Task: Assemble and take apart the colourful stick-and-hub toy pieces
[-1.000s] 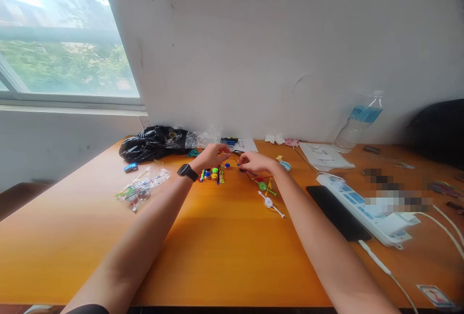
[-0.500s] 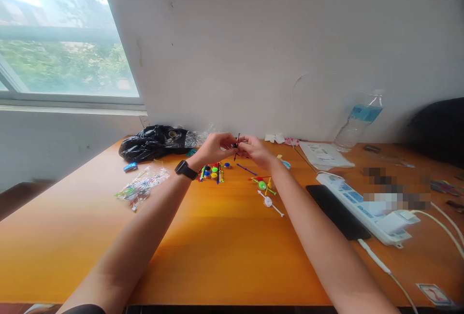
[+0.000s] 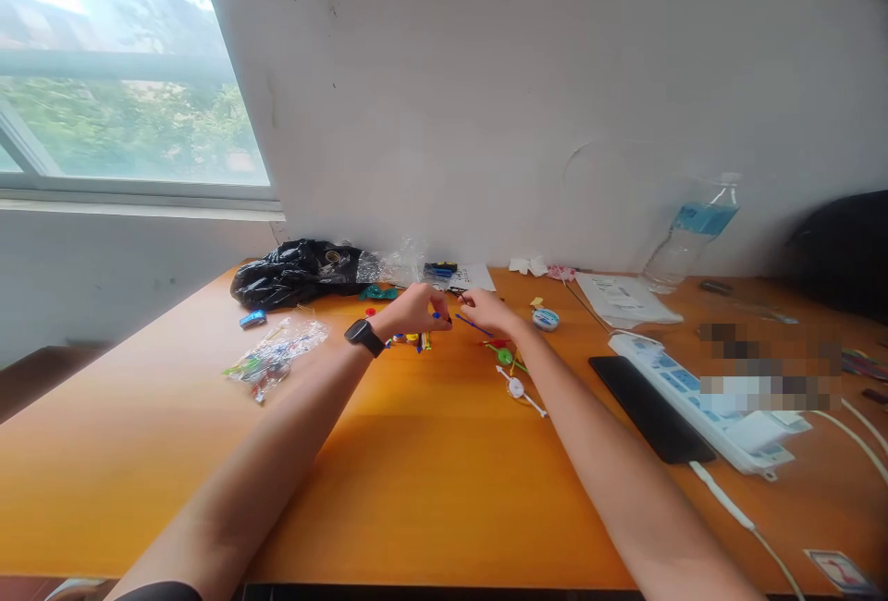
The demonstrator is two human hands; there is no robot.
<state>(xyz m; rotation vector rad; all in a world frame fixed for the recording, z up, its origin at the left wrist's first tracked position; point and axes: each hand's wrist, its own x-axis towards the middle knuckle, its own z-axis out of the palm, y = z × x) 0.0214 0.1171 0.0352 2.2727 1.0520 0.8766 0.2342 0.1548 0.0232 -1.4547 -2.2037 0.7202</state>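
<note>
My left hand (image 3: 414,309), with a black watch (image 3: 364,337) on its wrist, hovers low over a cluster of small coloured plastic discs and sticks (image 3: 411,338). Its fingers are pinched on a small dark piece. My right hand (image 3: 487,310) is close beside it, fingers curled near a thin blue stick (image 3: 474,325) lying on the orange table (image 3: 430,472). Whether the right fingers grip anything is unclear. A green disc with sticks (image 3: 506,357) and a white disc on a stick (image 3: 517,388) lie by my right wrist.
A clear bag of coloured parts (image 3: 274,359) lies at left, a black plastic bag (image 3: 298,271) by the wall. At right are a black phone (image 3: 648,407), a white power strip (image 3: 700,398) with cables, papers (image 3: 621,298) and a water bottle (image 3: 686,231).
Both hands had risen together holding a dark stick upright half a second ago; they have now dropped back to the table near the coloured parts, and the upright stick is no longer seen.
</note>
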